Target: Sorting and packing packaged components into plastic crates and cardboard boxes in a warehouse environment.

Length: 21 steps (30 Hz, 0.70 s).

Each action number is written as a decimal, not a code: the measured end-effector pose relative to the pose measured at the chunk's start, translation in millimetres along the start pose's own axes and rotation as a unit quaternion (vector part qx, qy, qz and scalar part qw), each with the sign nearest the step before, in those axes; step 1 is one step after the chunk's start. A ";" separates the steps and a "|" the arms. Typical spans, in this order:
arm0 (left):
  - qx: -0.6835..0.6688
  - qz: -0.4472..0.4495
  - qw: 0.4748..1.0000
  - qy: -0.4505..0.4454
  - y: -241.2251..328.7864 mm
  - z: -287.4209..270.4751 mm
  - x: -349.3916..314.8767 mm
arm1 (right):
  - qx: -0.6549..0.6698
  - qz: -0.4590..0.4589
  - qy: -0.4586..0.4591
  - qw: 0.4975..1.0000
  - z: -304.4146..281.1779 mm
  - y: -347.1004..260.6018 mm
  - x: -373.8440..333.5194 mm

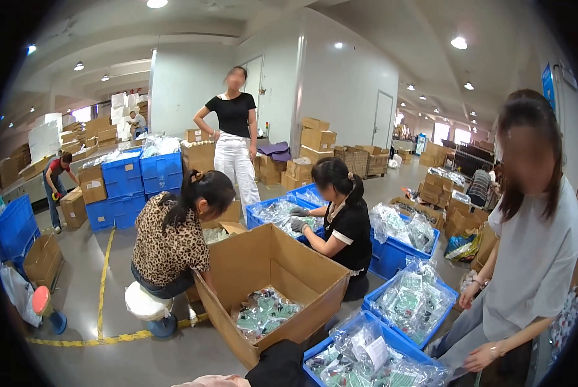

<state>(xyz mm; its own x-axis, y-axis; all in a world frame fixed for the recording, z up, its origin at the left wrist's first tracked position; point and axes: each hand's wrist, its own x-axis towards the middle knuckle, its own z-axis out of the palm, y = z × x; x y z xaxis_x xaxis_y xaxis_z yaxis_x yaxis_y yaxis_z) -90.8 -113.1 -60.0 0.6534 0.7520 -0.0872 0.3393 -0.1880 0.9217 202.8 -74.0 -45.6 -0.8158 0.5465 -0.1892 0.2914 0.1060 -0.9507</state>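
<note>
Neither of my hands can be made out. At the lower edge, a pale pink patch of cloth [213,381] and a black cloth shape [277,366] show in part; what they belong to is unclear. Just beyond them stands a large open cardboard box [309,322] with green circuit boards [267,314] at its bottom. To its right, closest to me, a blue crate [401,340] is heaped with circuit boards in clear bags [365,357]. Behind it sits a second blue crate [445,308] of bagged boards.
Left of the box, a person in a leopard-print top [166,248] sits reaching into it. Opposite, a co-worker's gloved hands [299,224] touch bags in a crate. A person in white [537,245] stands at right. A small red-topped stool [42,300] is far left.
</note>
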 end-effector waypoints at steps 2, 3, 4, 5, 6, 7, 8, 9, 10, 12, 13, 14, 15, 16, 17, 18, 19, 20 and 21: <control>-0.018 -0.001 1.000 0.002 -2.2 -4.2 0.4 | 0.012 0.002 0.006 1.000 -5.2 -0.8 11.1; -0.028 -0.004 1.000 0.001 -5.3 -2.5 -1.7 | 0.020 0.003 0.008 1.000 -3.2 1.8 14.2; -0.038 -0.006 0.999 0.001 -8.3 -0.7 -3.6 | 0.029 0.004 0.011 1.000 -1.4 4.4 17.2; -0.048 -0.009 0.999 0.000 -11.2 1.0 -5.2 | 0.038 0.005 0.013 0.999 0.2 7.1 20.2; -0.057 -0.011 0.998 0.001 -13.6 -0.3 -5.2 | 0.045 0.006 0.016 0.999 -0.7 8.1 24.6; -0.067 -0.013 0.998 0.000 -15.9 -1.7 -5.0 | 0.053 0.007 0.018 0.998 -1.7 8.9 29.0; -0.076 -0.014 0.997 0.000 -18.0 -3.4 -4.6 | 0.061 0.008 0.021 0.998 -2.9 9.5 33.4; -0.086 -0.017 0.996 -0.001 -18.9 -4.0 -5.8 | 0.070 0.009 0.024 0.997 -2.0 9.3 35.8; -0.095 -0.020 0.995 -0.002 -19.7 -4.9 -6.8 | 0.078 0.010 0.027 0.997 -1.2 8.8 38.2; -0.116 -0.025 0.993 -0.005 -20.3 -3.9 -7.2 | 0.097 0.014 0.033 0.995 -0.1 8.9 39.7; -0.126 -0.028 0.992 -0.006 -20.0 -2.1 -6.7 | 0.106 0.016 0.036 0.994 0.2 9.5 38.9; -0.137 -0.030 0.990 -0.008 -19.6 -0.5 -6.3 | 0.115 0.018 0.039 0.992 0.6 9.7 38.2; -0.143 -0.032 0.989 -0.010 -21.4 -5.7 -5.3 | 0.123 0.016 0.045 0.991 -0.2 8.8 43.3; -0.149 -0.033 0.988 -0.012 -23.1 -11.2 -4.4 | 0.131 0.014 0.050 0.990 -0.9 7.7 48.5; -0.154 -0.034 0.987 -0.014 -24.5 -16.8 -3.6 | 0.139 0.011 0.056 0.989 -1.5 6.4 53.7; -0.158 -0.034 0.987 -0.015 -25.9 -24.8 -0.8 | 0.144 0.007 0.060 0.988 -5.1 4.5 60.5; -0.161 -0.034 0.986 -0.016 -27.1 -32.9 2.1 | 0.151 0.002 0.065 0.986 -8.6 2.5 67.1; -0.165 -0.035 0.986 -0.017 -28.1 -40.9 5.1 | 0.157 -0.002 0.071 0.985 -12.1 0.5 73.4; -0.171 -0.034 0.984 -0.018 -30.3 -47.1 8.4 | 0.163 -0.004 0.075 0.984 -15.5 -0.6 78.6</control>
<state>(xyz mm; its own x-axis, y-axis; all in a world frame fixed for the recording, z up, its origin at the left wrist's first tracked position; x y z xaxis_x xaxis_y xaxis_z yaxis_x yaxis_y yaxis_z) -127.5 -71.3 -70.9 0.6621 0.7318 -0.1615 0.1396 0.0912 0.9860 146.2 -18.3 -56.1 -0.7278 0.6653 -0.1662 0.0895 -0.1482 -0.9849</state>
